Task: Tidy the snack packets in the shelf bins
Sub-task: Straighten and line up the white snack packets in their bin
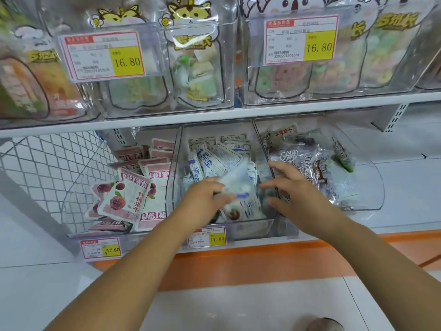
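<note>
Three clear bins stand side by side on the lower shelf. The middle bin (250, 225) holds several white-and-blue snack packets (214, 161). My left hand (205, 197) is inside this bin and grips a blurred white-and-blue packet (241, 187) near the front. Spread over the bin's right wall is my right hand (293, 187), fingers straight, fingertips close to the same packet. The left bin (78, 211) holds pink-and-white fruit packets (124, 199). The right bin (372, 187) holds silvery packets with dark print (315, 168).
An upper shelf board (214, 115) sits just above the bins and carries clear bins of candy bags (195, 68) with yellow price tags (126, 60). A white wire mesh panel (47, 168) stands at the left. Orange floor trim (238, 266) runs below the shelf.
</note>
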The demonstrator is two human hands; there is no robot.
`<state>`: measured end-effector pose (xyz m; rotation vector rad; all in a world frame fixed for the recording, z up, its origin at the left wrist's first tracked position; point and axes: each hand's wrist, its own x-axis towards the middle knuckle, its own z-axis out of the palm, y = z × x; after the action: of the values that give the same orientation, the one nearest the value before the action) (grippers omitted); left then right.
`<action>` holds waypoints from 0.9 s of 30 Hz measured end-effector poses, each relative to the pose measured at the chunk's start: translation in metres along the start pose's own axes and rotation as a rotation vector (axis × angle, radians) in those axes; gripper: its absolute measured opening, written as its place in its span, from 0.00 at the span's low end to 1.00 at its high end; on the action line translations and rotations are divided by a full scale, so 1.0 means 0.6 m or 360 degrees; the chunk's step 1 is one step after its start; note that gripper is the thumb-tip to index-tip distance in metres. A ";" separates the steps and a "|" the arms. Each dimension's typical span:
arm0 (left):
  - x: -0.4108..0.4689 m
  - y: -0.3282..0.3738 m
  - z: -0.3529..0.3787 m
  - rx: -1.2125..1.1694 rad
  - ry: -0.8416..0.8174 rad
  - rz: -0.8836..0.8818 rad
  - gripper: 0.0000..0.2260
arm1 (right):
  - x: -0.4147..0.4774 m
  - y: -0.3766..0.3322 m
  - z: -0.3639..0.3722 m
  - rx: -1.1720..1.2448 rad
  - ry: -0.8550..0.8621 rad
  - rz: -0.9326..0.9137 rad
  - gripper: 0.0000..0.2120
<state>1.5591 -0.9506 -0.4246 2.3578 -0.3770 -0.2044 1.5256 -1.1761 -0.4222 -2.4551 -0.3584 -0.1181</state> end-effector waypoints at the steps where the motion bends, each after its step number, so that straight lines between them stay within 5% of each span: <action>1: 0.004 -0.009 -0.002 -0.0050 0.0184 -0.0020 0.16 | -0.001 -0.001 0.002 0.0001 0.0004 -0.0003 0.14; 4: 0.007 -0.010 -0.003 0.0039 0.0385 -0.0067 0.17 | -0.002 -0.007 0.003 -0.0003 0.0025 -0.0011 0.14; 7: -0.005 0.001 -0.006 0.0083 0.0048 0.0024 0.03 | -0.002 -0.013 -0.002 -0.0073 0.0005 0.0015 0.16; 9: -0.030 0.016 -0.021 0.0103 -0.0160 0.0108 0.14 | -0.004 -0.017 -0.004 -0.0264 0.0029 0.0063 0.17; 13: -0.061 -0.001 -0.066 0.0229 0.0428 0.0221 0.19 | 0.007 -0.063 0.004 -0.0570 0.0483 -0.0137 0.12; 15: -0.068 -0.041 -0.079 0.0340 0.0524 0.0106 0.23 | 0.029 -0.095 0.021 -0.0515 0.0322 -0.0202 0.13; 19: -0.065 -0.085 -0.081 0.0187 0.0419 -0.0021 0.27 | 0.134 -0.107 0.071 -0.0534 -0.0257 0.0179 0.29; 22: -0.058 -0.090 -0.090 0.0081 0.0440 0.0007 0.26 | 0.206 -0.106 0.090 -0.0344 -0.0307 0.0471 0.39; 27: -0.058 -0.109 -0.100 0.0029 0.0339 0.0010 0.25 | 0.191 -0.144 0.128 -0.0446 -0.0452 0.0194 0.26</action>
<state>1.5553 -0.8552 -0.4252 2.3674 -0.2841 0.0541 1.6105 -1.0375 -0.4119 -2.7707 -0.3302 0.2517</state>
